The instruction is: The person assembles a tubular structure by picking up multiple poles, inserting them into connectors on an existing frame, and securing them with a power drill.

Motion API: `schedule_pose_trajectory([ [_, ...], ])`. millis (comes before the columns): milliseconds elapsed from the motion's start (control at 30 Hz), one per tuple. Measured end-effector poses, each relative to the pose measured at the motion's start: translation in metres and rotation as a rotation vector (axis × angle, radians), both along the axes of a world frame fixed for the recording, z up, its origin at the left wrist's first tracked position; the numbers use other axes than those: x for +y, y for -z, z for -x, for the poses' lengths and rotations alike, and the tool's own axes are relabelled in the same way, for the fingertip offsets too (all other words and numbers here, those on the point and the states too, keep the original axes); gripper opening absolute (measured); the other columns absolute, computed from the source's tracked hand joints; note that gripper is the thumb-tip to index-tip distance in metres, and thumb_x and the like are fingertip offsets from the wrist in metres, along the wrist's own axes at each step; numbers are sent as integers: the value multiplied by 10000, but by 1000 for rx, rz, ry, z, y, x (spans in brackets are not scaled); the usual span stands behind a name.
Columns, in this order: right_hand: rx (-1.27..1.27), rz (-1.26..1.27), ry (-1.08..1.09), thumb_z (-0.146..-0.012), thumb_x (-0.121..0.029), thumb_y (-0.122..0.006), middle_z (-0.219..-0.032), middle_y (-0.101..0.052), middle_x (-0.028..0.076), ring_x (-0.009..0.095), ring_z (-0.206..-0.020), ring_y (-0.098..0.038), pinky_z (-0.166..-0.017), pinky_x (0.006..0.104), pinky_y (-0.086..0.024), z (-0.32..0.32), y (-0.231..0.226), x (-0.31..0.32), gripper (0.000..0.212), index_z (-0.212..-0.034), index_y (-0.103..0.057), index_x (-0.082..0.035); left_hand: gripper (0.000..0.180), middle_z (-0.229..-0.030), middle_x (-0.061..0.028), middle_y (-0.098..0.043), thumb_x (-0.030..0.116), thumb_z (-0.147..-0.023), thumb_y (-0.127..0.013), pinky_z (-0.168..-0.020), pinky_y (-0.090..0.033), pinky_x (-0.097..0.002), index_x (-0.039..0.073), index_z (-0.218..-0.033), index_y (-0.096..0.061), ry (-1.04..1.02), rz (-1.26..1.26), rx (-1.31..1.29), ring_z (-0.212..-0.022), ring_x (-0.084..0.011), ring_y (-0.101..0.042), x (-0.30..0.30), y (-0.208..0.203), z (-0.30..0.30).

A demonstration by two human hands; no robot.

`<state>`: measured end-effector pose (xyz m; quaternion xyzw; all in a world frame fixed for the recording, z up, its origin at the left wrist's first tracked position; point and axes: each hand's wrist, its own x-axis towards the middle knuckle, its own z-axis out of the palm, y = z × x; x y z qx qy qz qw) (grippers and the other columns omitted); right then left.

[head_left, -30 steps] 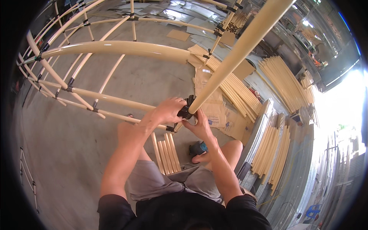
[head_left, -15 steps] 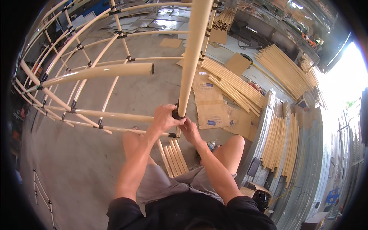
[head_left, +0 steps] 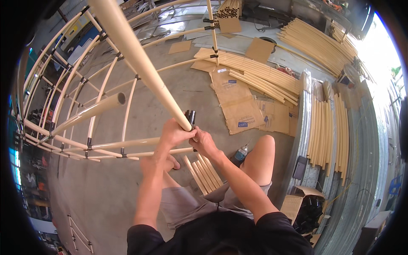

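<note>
A long cream pipe (head_left: 146,70) slants from the upper left down to my hands. My left hand (head_left: 174,135) is closed around its lower end. A black pipe joint (head_left: 192,117) shows just beyond my fingers at that end. Close against the left hand, my right hand (head_left: 204,141) has its fingers bent on the joint, partly hidden behind the pipe end. Left of my hands stands a large frame of cream pipes (head_left: 114,146) with black joints. One of its pipes (head_left: 100,108) points its open end toward me.
Short cream pipes (head_left: 203,175) lie between my legs, with a bottle (head_left: 241,153) nearby. Flattened cardboard (head_left: 233,102) and stacked pipes (head_left: 255,72) lie ahead. Rightward are metal profiles (head_left: 361,148), more pipes (head_left: 321,131) and a box (head_left: 293,206) of black parts.
The long pipe has tipped, its upper part swinging left. My hands have shifted slightly with it, and the black joint now shows beyond them. The view has also turned.
</note>
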<state>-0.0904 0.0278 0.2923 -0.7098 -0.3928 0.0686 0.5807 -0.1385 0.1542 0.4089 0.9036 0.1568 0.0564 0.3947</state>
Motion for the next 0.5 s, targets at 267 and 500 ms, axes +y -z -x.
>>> schedule_pose_trajectory([
  [267, 19, 129, 17, -796, -94, -640, -833, -639, 223, 439, -770, -625, -657, 503, -498, -4, 0, 5, 275, -991, -466, -9, 797, -1056, -69, -626, 225, -693, -854, -839, -490, -318, 47, -1373, -479, 391, 158, 166, -967, -167, -596, 29, -39, -14],
  [500, 74, 185, 3, -789, -120, -653, -867, -646, 249, 437, -818, -635, -711, 492, -500, -1, 1, 5, 334, -1052, -479, -10, 698, -1116, -94, -652, 284, -748, -797, -924, -488, -337, 120, -1368, -523, 47, 68, -116, -990, -208, -616, 11, -64, 8],
])
